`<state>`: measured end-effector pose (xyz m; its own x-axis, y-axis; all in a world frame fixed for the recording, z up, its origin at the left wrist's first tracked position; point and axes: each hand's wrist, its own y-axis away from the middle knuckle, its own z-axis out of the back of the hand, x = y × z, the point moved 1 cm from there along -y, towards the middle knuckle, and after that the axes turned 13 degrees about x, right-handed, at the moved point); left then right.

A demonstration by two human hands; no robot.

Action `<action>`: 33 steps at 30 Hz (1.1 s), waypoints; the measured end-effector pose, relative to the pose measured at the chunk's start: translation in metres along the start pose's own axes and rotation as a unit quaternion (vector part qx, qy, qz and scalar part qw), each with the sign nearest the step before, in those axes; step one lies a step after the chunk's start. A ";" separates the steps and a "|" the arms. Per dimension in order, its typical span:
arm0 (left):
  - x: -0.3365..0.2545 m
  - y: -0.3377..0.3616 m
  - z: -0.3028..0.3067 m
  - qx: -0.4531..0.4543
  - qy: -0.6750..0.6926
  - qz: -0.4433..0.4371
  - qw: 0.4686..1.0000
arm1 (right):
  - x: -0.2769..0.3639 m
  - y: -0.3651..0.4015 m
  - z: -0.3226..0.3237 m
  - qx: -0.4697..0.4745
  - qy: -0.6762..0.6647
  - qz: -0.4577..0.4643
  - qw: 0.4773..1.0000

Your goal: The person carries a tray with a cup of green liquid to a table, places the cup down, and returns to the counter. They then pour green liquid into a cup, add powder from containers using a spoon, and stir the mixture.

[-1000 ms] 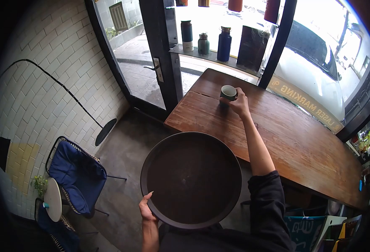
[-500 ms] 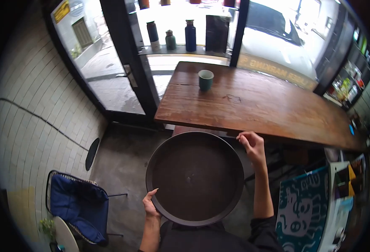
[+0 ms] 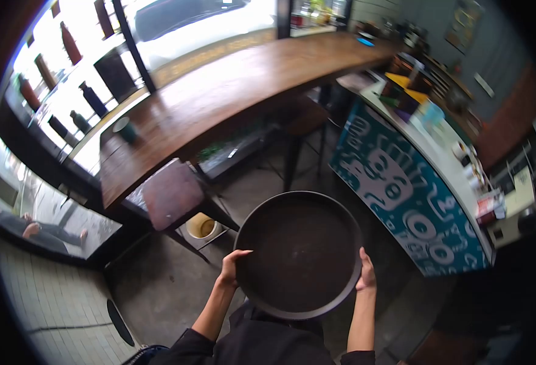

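Observation:
A round dark serving tray with a raised rim is held in front of my body, its inside bare. My left hand grips its left edge, thumb over the rim. On the opposite side my right hand is closed on the rim, with the fingers underneath hidden. A green cup stands near the left end of the long wooden table, away from both hands.
Below the table's near edge are a stool and a white bucket. To the right stands a counter with a teal patterned front, several items on top. Bottles line the window shelf. A person is visible through the glass door.
My view has turned right toward the counter. My right hand, raised off the tray before, has come down and taken hold of its right rim. My left hand keeps its grip.

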<state>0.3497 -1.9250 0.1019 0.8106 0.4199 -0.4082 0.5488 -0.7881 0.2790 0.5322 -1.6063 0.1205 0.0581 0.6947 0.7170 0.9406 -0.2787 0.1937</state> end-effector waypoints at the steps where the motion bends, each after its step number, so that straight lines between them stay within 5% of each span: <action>1: 0.017 -0.013 -0.012 -0.005 -0.022 0.053 0.998 | 0.006 0.030 0.023 -0.018 -0.017 0.008 1.000; 6: 0.117 -0.077 -0.080 0.041 -0.054 0.190 0.980 | 0.036 0.157 0.112 -0.147 -0.063 0.112 0.981; 12: 0.272 -0.133 -0.171 0.100 -0.171 0.252 0.947 | 0.080 0.308 0.160 -0.369 -0.050 0.255 0.892; 14: 0.324 -0.138 -0.217 0.125 -0.132 0.342 0.922 | 0.082 0.362 0.186 -0.430 -0.053 0.284 0.856; 19: 0.443 -0.179 -0.252 0.232 -0.098 0.474 0.844 | 0.089 0.450 0.222 -0.441 -0.101 0.368 0.812; 28: 0.633 -0.238 -0.353 0.260 -0.156 0.594 0.745 | 0.112 0.530 0.321 -0.586 -0.164 0.418 0.674; 30: 0.677 -0.254 -0.376 0.232 -0.145 0.586 0.763 | 0.095 0.547 0.387 -0.628 0.034 0.383 0.676; 33: 0.753 -0.283 -0.418 0.238 -0.161 0.604 0.743 | 0.121 0.577 0.449 -0.668 0.043 0.365 0.647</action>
<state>0.8901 -1.1977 0.0792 0.5203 -0.7925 -0.3182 -0.7362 -0.6051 0.3032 1.2323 -1.3853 0.0186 0.2515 0.0315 0.9673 -0.4589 -0.8761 0.1479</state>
